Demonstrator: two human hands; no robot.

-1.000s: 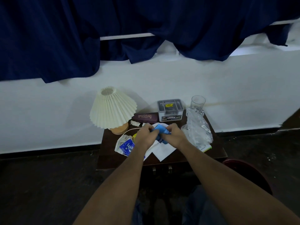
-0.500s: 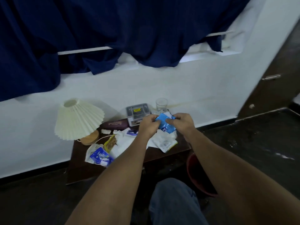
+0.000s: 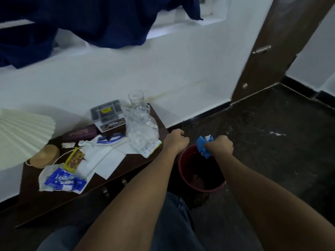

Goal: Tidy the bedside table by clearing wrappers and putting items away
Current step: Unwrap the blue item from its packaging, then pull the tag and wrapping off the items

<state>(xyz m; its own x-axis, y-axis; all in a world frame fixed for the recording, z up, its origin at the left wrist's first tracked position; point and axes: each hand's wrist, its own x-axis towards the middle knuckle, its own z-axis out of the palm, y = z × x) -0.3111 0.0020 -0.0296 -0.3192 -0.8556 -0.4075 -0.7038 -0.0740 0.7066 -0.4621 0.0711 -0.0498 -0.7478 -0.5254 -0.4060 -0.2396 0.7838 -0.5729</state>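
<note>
My right hand (image 3: 219, 146) is closed around a crumpled blue wrapper (image 3: 202, 146), held over the far rim of a red bin (image 3: 183, 175) on the floor right of the bedside table (image 3: 54, 200). My left hand (image 3: 176, 141) is a closed fist with nothing visible in it, hovering by the table's right edge, just left of the bin. On the table lie a blue Oreo wrapper (image 3: 63, 181), a yellow snack packet (image 3: 73, 160), white papers (image 3: 107, 159) and a clear plastic bag (image 3: 141, 133).
A pleated cream lamp (image 3: 21, 131) stands at the table's left. At the back sit a grey compartment box (image 3: 107, 113), a drinking glass (image 3: 136, 98) and a dark maroon case (image 3: 79, 134). A brown door (image 3: 272, 51) is on the right. My knee (image 3: 170, 223) is below.
Both hands left the table and swung right to the bin. The left hand let go of the blue wrapper; the right one alone grips it. The view turned right.
</note>
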